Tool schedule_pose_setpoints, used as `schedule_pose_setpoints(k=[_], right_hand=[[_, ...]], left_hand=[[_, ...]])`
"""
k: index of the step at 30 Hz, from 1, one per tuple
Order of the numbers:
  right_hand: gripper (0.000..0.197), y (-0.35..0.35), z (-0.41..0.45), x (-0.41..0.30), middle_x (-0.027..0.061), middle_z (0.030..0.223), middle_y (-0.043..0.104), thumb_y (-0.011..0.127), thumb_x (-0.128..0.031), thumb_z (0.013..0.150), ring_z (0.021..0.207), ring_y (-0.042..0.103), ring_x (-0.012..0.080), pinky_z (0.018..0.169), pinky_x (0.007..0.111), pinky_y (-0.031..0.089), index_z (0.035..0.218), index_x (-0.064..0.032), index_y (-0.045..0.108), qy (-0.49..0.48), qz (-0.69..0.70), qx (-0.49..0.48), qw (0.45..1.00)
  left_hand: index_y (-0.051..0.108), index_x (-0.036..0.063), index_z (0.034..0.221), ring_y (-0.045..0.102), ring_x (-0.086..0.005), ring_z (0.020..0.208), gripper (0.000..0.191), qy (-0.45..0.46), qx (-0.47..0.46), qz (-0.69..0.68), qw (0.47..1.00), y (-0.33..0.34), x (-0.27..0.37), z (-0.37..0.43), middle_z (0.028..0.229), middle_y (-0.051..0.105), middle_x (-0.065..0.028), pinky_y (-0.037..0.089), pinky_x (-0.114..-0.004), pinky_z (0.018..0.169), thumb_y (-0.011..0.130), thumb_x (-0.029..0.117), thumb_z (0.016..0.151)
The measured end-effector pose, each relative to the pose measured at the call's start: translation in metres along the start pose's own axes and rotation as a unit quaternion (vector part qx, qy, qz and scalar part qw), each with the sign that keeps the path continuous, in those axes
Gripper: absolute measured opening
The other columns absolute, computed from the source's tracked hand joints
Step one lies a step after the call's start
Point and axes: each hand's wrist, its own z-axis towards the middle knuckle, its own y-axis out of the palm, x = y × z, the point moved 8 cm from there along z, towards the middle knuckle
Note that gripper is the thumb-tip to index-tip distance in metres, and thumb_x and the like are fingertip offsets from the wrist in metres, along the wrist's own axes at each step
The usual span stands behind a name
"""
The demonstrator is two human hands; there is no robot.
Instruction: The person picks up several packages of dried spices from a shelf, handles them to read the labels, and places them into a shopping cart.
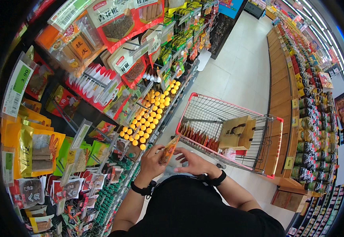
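Note:
My left hand [152,161] grips an orange, partly see-through spice packet [169,151] by its left side, in front of my body. Just to the right of the packet is my right hand [191,161], its fingers spread and curved, with nothing seen held in it. Whether its fingertips touch the packet cannot be told. Beyond both hands stands a wire shopping cart [219,105] with a red rim. A row of red spice packets [200,137] lies along its near left side, and a brown paper box [235,131] sits towards the handle, beside a small whitish bag [229,154].
Hooks with hanging spice packets [39,151] fill the rack on the left. Below are yellow-capped bottles [142,124] and green-capped bottles [112,183]. A wooden display shelf [284,89] with jars runs along the right, a cardboard box [289,200] at its foot. Tiled floor [228,74] lies between.

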Motion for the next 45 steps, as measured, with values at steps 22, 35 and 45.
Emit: schedule_pose_setpoints(k=[22,35,45], right_hand=[[0.02,0.052,0.022,-0.023,0.0193,0.083,0.066,0.054,-0.018,0.099,0.078,0.065,0.0328,0.07,0.04,0.05,0.099,0.0014,0.059,-0.027,-0.103,0.01,0.994],[0.029,0.03,0.031,0.01,0.0107,0.085,0.069,0.054,-0.021,0.099,0.074,0.066,0.0179,0.069,0.032,0.052,0.118,0.0004,0.059,0.011,-0.03,0.043,0.999],[0.044,-0.009,0.032,0.0,0.0132,0.108,0.066,0.052,-0.037,0.1,0.089,0.068,0.0224,0.073,0.032,0.057,0.126,-0.0012,0.05,0.097,0.285,-0.058,0.952]], left_hand=[[0.055,0.0058,0.085,0.059,-0.0332,0.099,0.026,-0.076,-0.027,-0.056,0.995,-0.024,-0.043,-0.075,0.109,0.056,-0.012,0.047,-0.041,0.085,0.077,0.02,0.079],[0.049,0.0058,0.108,0.068,-0.0289,0.079,0.037,-0.097,0.219,-0.166,0.957,-0.056,-0.033,-0.084,0.088,0.062,-0.01,0.054,-0.035,0.065,0.072,0.003,0.078],[0.065,0.0093,0.096,0.065,-0.0257,0.083,0.028,-0.081,0.127,0.103,0.983,-0.03,0.005,-0.033,0.095,0.058,-0.0047,0.052,-0.037,0.068,0.068,-0.001,0.07]])
